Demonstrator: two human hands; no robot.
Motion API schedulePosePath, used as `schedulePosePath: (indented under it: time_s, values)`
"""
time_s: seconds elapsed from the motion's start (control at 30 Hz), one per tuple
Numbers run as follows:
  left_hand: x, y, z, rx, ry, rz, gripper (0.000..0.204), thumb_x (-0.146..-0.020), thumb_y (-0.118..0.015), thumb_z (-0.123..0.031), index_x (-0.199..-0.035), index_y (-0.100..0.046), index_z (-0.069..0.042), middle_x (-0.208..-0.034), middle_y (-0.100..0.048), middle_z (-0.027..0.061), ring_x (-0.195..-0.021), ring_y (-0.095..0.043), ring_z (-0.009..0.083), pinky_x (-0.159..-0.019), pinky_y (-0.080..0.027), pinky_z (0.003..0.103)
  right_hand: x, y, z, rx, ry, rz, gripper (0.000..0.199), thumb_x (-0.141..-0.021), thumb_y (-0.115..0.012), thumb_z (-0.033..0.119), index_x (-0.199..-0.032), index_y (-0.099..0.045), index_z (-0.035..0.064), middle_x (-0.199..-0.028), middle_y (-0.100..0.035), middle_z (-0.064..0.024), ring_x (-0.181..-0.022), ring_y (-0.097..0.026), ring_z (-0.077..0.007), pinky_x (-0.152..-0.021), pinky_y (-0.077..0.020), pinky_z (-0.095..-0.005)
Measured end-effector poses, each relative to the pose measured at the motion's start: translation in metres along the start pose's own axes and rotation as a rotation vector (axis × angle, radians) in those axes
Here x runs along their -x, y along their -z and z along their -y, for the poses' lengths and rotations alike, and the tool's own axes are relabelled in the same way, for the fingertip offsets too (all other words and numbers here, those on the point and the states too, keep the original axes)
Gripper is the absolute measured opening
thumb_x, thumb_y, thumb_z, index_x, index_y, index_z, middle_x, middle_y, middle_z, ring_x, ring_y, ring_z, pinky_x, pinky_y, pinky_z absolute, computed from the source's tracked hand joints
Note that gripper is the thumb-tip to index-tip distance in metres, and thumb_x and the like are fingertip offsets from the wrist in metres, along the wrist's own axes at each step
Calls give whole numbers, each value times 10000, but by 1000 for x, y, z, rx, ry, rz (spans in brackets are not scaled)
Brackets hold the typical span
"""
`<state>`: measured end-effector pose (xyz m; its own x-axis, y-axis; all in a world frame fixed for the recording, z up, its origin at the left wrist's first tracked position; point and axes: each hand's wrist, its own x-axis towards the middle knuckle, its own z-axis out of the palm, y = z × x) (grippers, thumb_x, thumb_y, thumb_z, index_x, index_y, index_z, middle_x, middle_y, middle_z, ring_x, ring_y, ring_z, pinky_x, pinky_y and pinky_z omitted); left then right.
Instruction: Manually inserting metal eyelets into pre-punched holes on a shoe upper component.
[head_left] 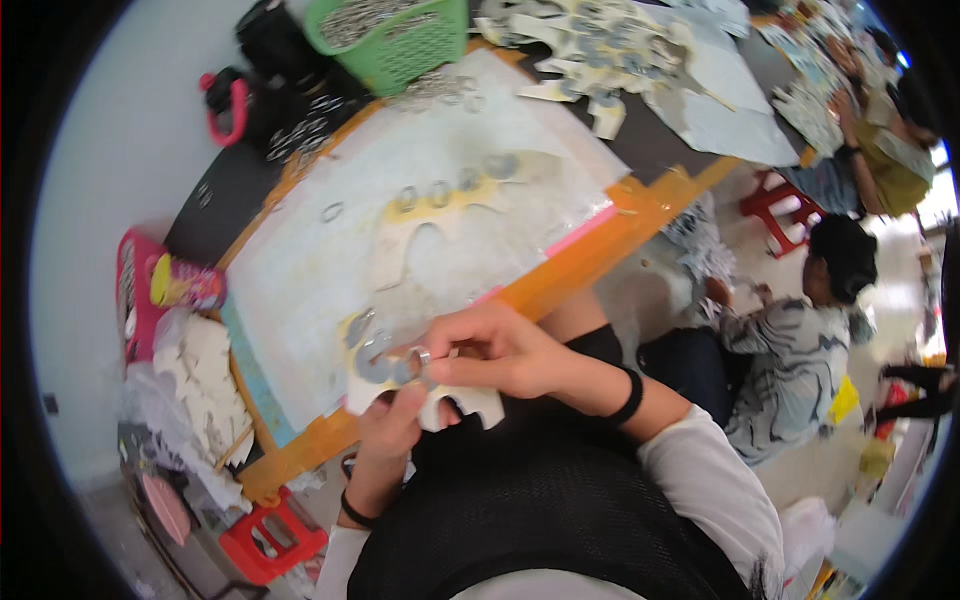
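My left hand (388, 428) grips the lower edge of a cream-coloured cut-out piece (484, 402), which has grey rounded patches and a scalloped edge. Thumb and fingertips of my right hand (505, 352) pinch a small metal ring (421, 356) just above this piece. Whether the ring touches the piece I cannot tell. Beyond my hands, a second cut-out piece (395, 250) lies on the white-covered table (300, 290), with several rings along its yellowish strip. A single loose ring (332, 212) rests to its left.
At the back stands a green basket (400, 55) heaped with metal rings. More cut-out pieces (610, 50) are piled at the far right. On the left are a pink container (140, 290) and a yellow-and-pink tub (190, 283). A person (800, 340) sits low at right.
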<state>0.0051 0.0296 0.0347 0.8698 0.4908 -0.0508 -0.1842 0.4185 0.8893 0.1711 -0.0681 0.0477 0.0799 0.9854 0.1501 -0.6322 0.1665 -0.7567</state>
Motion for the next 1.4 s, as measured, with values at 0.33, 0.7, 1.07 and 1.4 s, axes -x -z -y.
schedulePosePath:
  time_s: [0.33,0.7,1.07,1.4]
  values:
    - [-10,-9,-2,-52,23,-121,352,-858,-604,52,-1187,-492,0,-1040,-600,94,-826,-641,172,-599,-602,328,0,15,10,113,-67,-70,221,-929,-585,208,-894,-609,-9,-858,-602,0,-792,-507,-47,-718,-414,-216]
    - [-14,-13,-10,-384,-53,7,352,-834,-674,26,-1157,-536,5,-1006,-622,62,-895,-616,110,-753,-501,251,-6,4,17,463,-131,-172,79,-861,-664,57,-879,-624,-8,-816,-620,-4,-745,-563,-46,-671,-457,-198]
    - [-14,-4,-4,-187,-68,-49,365,-842,-651,38,-1185,-531,10,-1071,-633,96,-928,-625,141,-724,-558,275,-4,19,25,-14,-163,-118,232,-841,-652,46,-1063,-597,7,-910,-658,-51,-879,-589,-87,-762,-450,-246]
    - [-14,-5,-5,-158,-1,-121,368,-851,-626,43,-1200,-509,24,-1058,-632,123,-853,-649,172,-624,-597,296,3,7,16,215,-42,-208,363,-866,-616,1,-1199,-480,54,-923,-620,-25,-923,-578,-88,-829,-443,-241]
